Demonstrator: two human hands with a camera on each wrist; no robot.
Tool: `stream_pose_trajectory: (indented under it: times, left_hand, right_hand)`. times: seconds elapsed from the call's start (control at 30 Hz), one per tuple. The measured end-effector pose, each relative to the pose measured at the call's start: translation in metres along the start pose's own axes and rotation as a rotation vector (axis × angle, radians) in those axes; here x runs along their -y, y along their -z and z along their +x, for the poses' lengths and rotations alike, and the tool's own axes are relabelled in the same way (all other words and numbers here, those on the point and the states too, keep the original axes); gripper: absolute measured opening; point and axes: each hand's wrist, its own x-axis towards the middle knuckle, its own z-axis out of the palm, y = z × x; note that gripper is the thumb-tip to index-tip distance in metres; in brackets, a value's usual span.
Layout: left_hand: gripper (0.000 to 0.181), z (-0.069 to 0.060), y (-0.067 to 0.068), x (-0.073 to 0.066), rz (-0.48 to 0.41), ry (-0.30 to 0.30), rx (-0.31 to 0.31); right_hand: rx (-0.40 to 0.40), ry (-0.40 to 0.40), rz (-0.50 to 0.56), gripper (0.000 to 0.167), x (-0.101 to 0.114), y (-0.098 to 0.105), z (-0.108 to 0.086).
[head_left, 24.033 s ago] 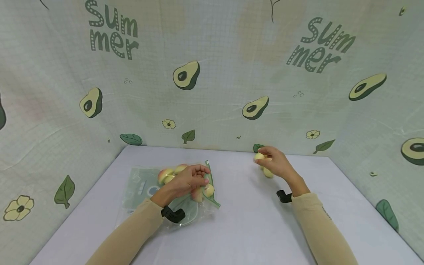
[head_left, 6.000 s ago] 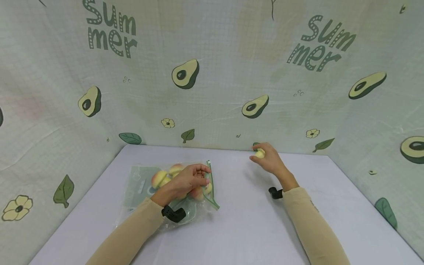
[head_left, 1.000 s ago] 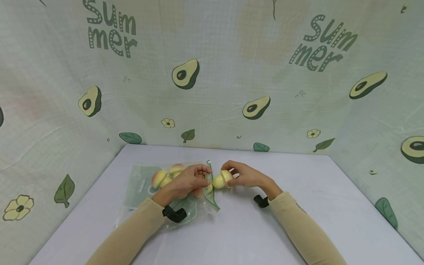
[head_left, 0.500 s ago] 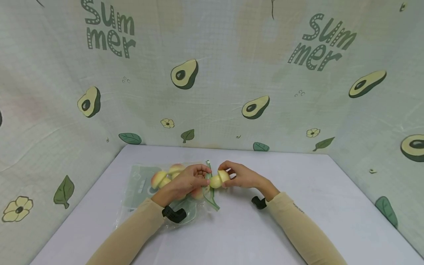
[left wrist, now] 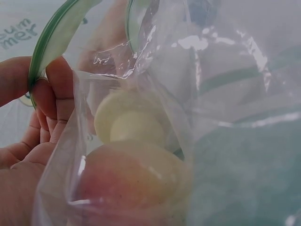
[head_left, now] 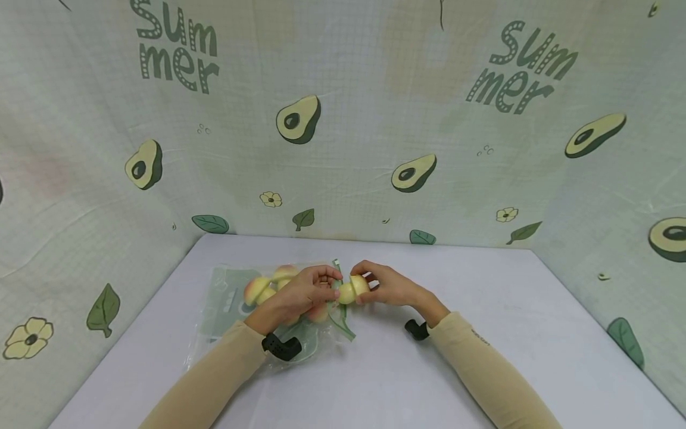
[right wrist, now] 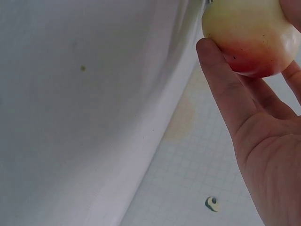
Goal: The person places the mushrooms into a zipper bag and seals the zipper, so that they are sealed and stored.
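Note:
My left hand point(head_left: 305, 295) pinches the green zip edge point(left wrist: 49, 35) of a clear zip-lock bag point(head_left: 218, 313) lying on the table, keeping its mouth apart. Inside the bag lie several yellow toy mushrooms point(head_left: 256, 291) with reddish caps; one mushroom point(left wrist: 127, 181) shows through the plastic in the left wrist view. My right hand point(head_left: 393, 287) grips another mushroom point(head_left: 361, 286) by its cap, stem toward the bag's mouth, close to the left fingertips. In the right wrist view that cap point(right wrist: 251, 35) is yellow with a red blush. My left hand hides part of the bag.
The white table point(head_left: 455, 369) extends to the right and in front of the bag. A fabric backdrop point(head_left: 348, 179) printed with avocados and leaves rises along its back and sides. Black wrist cameras sit on both wrists.
My right hand took a mushroom from the back right and carried it left to the bag's mouth, lately edging further left. The two mushrooms there have gone from that spot. My left hand stays put.

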Motion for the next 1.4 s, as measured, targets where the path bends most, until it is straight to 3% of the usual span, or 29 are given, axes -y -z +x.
stream_pose_trajectory:
  times: [0.43, 0.63, 0.87, 1.07, 1.4]
  left_hand:
    - [0.036, 0.0, 0.002, -0.001, -0.034, -0.048, 0.026]
    - [0.029, 0.001, 0.001, -0.001, -0.067, -0.07, 0.043]
    - [0.035, 0.001, 0.0, -0.002, -0.089, -0.068, 0.03]
    - [0.046, 0.001, 0.001, -0.003, -0.091, -0.073, 0.031]
    - [0.048, 0.0, 0.0, -0.005, -0.113, -0.067, 0.025]
  right_hand:
    - [0.035, 0.03, 0.015, 0.047, 0.036, 0.0, -0.007]
    - [0.038, 0.037, 0.027, 0.047, 0.037, -0.003, -0.006]
    - [0.014, 0.041, -0.017, 0.049, 0.004, -0.011, 0.007]
    - [0.02, 0.065, 0.001, 0.05, 0.005, -0.014, 0.008]
    - [0.02, 0.019, -0.003, 0.047, 0.009, -0.014, 0.004]
